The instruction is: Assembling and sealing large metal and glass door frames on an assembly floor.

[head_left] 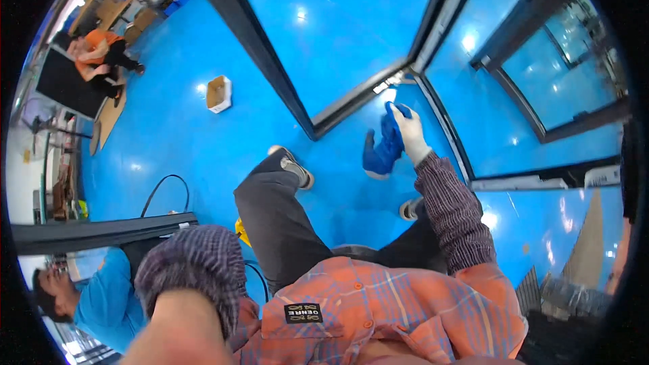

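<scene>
My right hand [411, 136], in a white glove, is closed round a blue cordless drill [385, 147]. The drill's front end points away from me, close to the corner of a dark metal frame [358, 98]. Whether its tip touches the frame cannot be made out. My left hand [179, 331] is raised very near the camera at the lower left, below a purple-grey knitted sleeve. It is blurred and its fingers do not show.
More dark frames [520, 98] stand to the right. A small open carton [218, 94] lies on the blue floor [162, 128]. A person in orange [94, 54] sits far left; another in blue [111, 297] is near left. A black cable [165, 179] loops beside a dark bar [101, 231].
</scene>
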Demonstrator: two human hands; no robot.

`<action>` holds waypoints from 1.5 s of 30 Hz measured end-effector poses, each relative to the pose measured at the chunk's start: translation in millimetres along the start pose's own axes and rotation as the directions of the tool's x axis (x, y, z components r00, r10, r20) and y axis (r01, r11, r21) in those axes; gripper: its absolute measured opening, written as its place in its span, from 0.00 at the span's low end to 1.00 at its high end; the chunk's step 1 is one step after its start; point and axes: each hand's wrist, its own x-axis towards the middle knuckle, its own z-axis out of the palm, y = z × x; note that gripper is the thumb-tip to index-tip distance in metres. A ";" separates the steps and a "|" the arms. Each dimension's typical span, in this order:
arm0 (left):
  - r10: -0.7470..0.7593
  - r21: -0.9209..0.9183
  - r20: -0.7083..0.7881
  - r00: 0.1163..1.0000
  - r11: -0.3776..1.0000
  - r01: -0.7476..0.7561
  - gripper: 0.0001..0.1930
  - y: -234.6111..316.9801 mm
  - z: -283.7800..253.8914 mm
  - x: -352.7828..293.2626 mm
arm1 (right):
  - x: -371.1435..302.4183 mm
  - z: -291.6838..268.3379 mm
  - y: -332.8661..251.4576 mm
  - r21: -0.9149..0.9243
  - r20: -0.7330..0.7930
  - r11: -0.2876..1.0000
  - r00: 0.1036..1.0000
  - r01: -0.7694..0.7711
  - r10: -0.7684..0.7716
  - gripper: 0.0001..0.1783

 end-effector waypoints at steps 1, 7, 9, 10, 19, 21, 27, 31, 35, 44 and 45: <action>0.034 0.087 -0.041 0.999 0.996 -0.031 0.10 -2.1 -8.8 -8.6 | 3.0 1.3 5.9 0.049 -0.024 0.999 1.000 -0.007 0.009 0.13; -0.959 0.403 -0.089 0.269 0.212 0.890 0.08 62.9 -50.4 -165.4 | 20.2 -8.4 50.4 0.198 0.023 0.980 1.000 0.004 -0.008 0.11; -0.899 0.163 -0.226 -0.374 -0.414 0.896 0.08 105.3 -65.9 -213.1 | 8.6 -0.7 32.8 0.071 0.044 0.995 0.996 0.073 -0.076 0.14; -0.865 0.020 -0.294 -0.407 -0.431 0.902 0.07 116.6 -67.5 -225.0 | -1.2 7.5 19.1 0.097 0.106 0.992 0.990 0.082 -0.092 0.14; -0.977 0.381 -0.120 -0.174 -0.207 0.901 0.03 149.2 -72.9 -244.7 | -7.9 9.2 20.8 -0.103 0.254 0.982 0.959 0.160 -0.129 0.18; -0.985 0.418 -0.068 -0.160 -0.174 0.892 0.03 150.3 -74.9 -238.3 | -15.5 12.5 16.1 -0.147 0.249 0.980 0.964 0.137 -0.097 0.18; -0.995 0.554 -0.006 -0.103 -0.089 0.828 0.05 139.5 -68.7 -242.2 | -7.4 11.8 29.4 -0.229 0.176 0.972 0.984 0.053 -0.013 0.16; -0.977 0.544 -0.056 -0.204 -0.201 0.815 0.06 139.2 -72.6 -262.0 | -11.9 25.4 15.6 -0.141 0.145 0.989 0.989 0.051 -0.030 0.17; -0.948 0.453 -0.065 -0.310 -0.305 0.837 0.04 137.5 -57.7 -281.5 | -23.5 14.4 -6.9 -0.265 0.128 0.952 0.984 0.153 -0.122 0.17; -0.916 0.399 -0.029 -0.401 -0.378 0.835 0.04 124.3 -21.9 -292.3 | -32.8 1.1 -22.4 -0.279 0.074 0.934 0.975 0.221 -0.208 0.17; -0.914 0.380 -0.020 -0.406 -0.383 0.842 0.03 122.0 -18.7 -295.5 | -33.7 1.9 -22.8 -0.290 0.071 0.931 0.975 0.223 -0.212 0.17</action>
